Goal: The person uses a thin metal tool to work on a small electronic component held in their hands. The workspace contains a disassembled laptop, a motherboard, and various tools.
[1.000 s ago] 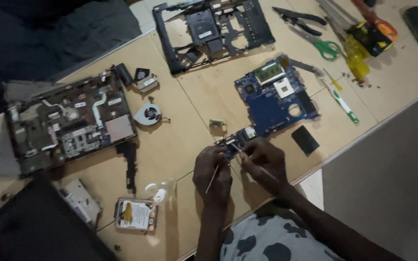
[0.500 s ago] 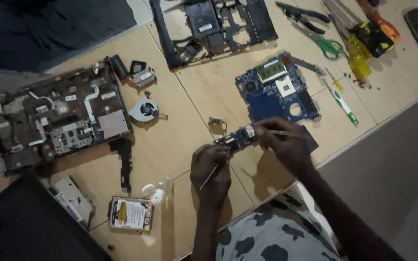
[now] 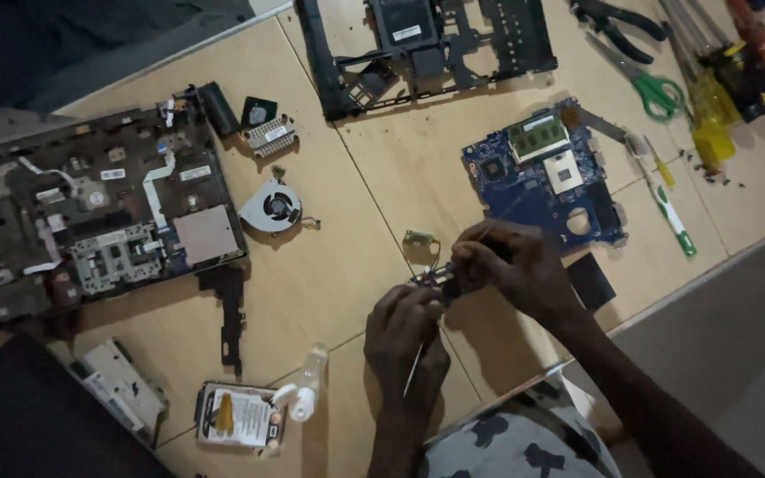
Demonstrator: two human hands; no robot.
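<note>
Head view shows the left hand (image 3: 405,341) curled shut round a thin screwdriver (image 3: 415,367) and the right hand (image 3: 513,265) pinching a small circuit board (image 3: 436,280) above the wooden table (image 3: 347,265), just beside the blue motherboard (image 3: 537,177), with a cooling fan (image 3: 272,206) farther left.

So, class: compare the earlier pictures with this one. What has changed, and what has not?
The right hand shifted right along the small part, toward the blue circuit board. The left hand stays below it, still holding a thin tool. The cooling fan and hard drive lie unmoved.
</note>
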